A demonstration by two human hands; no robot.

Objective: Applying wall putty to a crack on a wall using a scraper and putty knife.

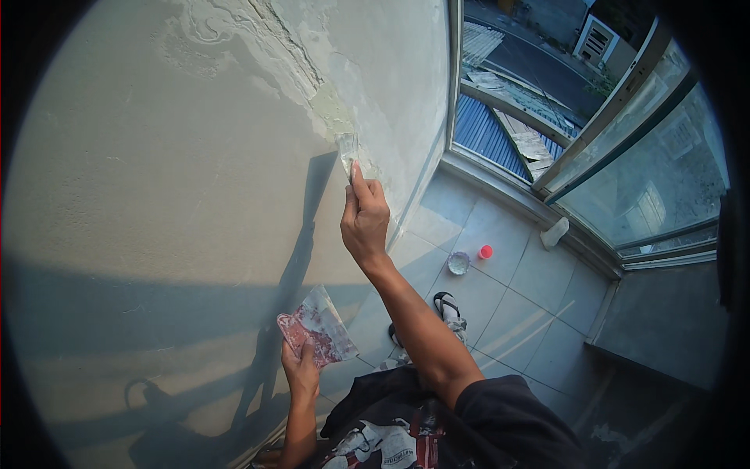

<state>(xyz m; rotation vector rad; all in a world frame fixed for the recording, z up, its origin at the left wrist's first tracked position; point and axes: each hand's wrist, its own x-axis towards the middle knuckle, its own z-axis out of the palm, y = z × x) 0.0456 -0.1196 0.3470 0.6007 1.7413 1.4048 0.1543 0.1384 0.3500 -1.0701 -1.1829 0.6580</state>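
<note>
Putty knife (346, 150) up against the wall (156, 195), blade flat on the plaster just below a grey-green patch of fresh filler (334, 109). Right hand (364, 220) clamped round the handle, index finger laid straight along it toward the blade, arm stretched up from the lower edge. Above and left of the blade, cracked and flaking paint (258, 39) running in a ragged diagonal seam across the pale surface.

Lower down, left hand (301, 374) closed on a flat trowel-like board (319, 327), thumb over its near edge, the face smeared with reddish and whitish paste, tilted up toward the wall. Well apart from the right hand, close to the body.

Shadows of both arms and the tools thrown dark across the wall, left of the real ones.

Down on the tiled floor (516, 281), a black flip-flop (447, 305) on a foot, just right of the right forearm. Beyond it a small round dish (458, 263) and, just beside that, a little red cap (486, 252). Nearer the window sill, a pale lump (555, 232) of something, too small to make out.

Window frame (617, 102) to the right, glass swung open, blue corrugated roofing (488, 133) and a street outside below.
</note>
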